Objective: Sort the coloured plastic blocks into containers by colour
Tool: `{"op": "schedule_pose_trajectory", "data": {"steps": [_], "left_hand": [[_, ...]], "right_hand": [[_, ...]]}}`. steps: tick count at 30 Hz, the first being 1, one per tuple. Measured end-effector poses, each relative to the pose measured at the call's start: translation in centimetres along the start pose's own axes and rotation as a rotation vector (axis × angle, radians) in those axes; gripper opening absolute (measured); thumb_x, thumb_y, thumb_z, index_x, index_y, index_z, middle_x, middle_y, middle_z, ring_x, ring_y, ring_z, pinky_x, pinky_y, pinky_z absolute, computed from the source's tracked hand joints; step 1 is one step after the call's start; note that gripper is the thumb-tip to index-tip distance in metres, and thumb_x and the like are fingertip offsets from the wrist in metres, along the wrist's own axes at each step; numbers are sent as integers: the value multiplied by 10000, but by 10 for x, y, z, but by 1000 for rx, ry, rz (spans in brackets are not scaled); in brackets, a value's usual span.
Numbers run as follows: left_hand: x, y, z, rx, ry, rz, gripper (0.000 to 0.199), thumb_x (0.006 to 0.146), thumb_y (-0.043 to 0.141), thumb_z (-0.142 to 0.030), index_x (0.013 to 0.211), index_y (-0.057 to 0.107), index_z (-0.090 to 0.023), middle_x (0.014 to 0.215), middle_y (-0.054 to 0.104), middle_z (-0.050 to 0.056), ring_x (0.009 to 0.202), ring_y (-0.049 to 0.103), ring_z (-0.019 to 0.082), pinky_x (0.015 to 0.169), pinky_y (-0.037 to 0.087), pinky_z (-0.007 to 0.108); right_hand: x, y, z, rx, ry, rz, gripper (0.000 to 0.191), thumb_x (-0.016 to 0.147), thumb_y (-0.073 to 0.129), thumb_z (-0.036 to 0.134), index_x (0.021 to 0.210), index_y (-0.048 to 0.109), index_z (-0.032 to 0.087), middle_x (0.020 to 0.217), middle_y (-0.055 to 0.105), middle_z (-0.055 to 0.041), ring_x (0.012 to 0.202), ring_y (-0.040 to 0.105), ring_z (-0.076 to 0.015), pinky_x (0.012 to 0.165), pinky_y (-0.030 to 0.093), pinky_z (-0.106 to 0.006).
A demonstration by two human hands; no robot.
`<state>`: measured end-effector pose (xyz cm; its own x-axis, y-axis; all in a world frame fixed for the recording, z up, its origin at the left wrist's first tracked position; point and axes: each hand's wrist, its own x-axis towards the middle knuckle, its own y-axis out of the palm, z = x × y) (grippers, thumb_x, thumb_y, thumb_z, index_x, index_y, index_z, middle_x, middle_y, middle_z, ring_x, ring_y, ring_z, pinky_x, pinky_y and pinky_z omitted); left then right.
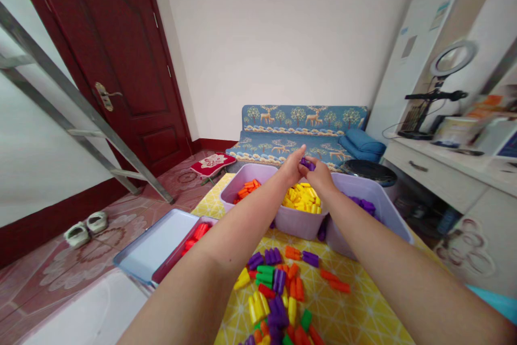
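Observation:
My left hand [288, 168] and my right hand [321, 176] meet above the lilac plastic bins. A small purple plastic piece [307, 164] sits at my right hand's fingertips, and my left fingers rise just beside it. I cannot tell whether my left hand grips it too. Below my hands stand a bin of orange pieces [248, 171], a bin of yellow pieces [299, 225] and a bin of purple pieces [347, 240]. Loose multicoloured pieces [274, 291] lie on the yellow patterned tablecloth [343, 312] under my forearms.
At the table's left edge lie a pale blue tray [155, 243] and a bin with red pieces [197, 234]. Behind stands a blue patterned sofa [302, 124]. A metal ladder [72, 108] and dark red door [121, 65] are left; a white desk [432, 167] with ring light [450, 58] is right.

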<state>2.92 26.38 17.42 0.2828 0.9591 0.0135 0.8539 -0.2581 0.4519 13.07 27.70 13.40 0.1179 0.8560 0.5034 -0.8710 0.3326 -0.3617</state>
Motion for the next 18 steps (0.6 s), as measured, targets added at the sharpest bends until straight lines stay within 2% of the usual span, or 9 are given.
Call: {"op": "schedule_pose_trajectory", "data": {"steps": [3,5,7,9,11,13,15,18], "left_hand": [[-14,11,-4,53,-10,29,488,874,448,-575,1094,583,-161,856,655,55,807,635,166,819,493,286],[-23,14,-6,133,-44,53,565,875,398,-610,1234,522,-192,1033,669,66,1000,623,191,948,442,346],[-30,15,-8,201,-74,94,662,867,345,-656,1364,410,-223,1273,598,75,1219,527,210,1061,346,410],[-36,16,-9,238,-96,147,747,852,305,-695,1434,318,-228,1466,438,81,1363,387,222,1120,265,435],[-39,19,-11,258,-105,191,788,841,279,-717,1461,281,-231,1554,297,70,1421,292,231,1142,238,434],[-41,27,-14,273,-100,224,798,838,261,-725,1473,261,-243,1581,232,50,1439,249,236,1150,233,441],[-42,39,-17,284,-76,248,791,847,255,-718,1479,250,-243,1587,210,45,1440,247,232,1151,247,433],[-45,58,-20,279,1,264,744,869,288,-677,1474,265,-244,1593,189,38,1409,324,223,1127,318,395]], "right_hand": [[0,-13,10,23,54,-6,319,698,669,137,1014,675,173,1010,719,-90,943,670,-251,891,514,-458],[0,-27,15,61,92,10,290,697,646,81,969,674,174,954,717,-69,822,685,-213,791,565,-420],[-2,-42,18,109,135,36,269,696,631,39,932,669,164,868,709,-48,678,675,-167,661,593,-359],[-3,-57,22,149,176,58,252,697,623,6,899,660,152,750,685,-22,566,642,-131,569,588,-306],[-2,-70,26,172,206,65,236,696,624,-18,865,650,144,639,646,4,502,615,-111,522,575,-268],[0,-82,30,180,220,59,220,702,627,-25,842,640,144,581,619,18,482,607,-105,501,566,-245],[4,-92,33,173,217,45,205,715,629,-18,838,630,146,576,614,18,492,613,-107,497,563,-235],[8,-103,40,134,175,11,197,734,629,7,866,626,154,643,631,10,520,619,-106,504,556,-230]]}}
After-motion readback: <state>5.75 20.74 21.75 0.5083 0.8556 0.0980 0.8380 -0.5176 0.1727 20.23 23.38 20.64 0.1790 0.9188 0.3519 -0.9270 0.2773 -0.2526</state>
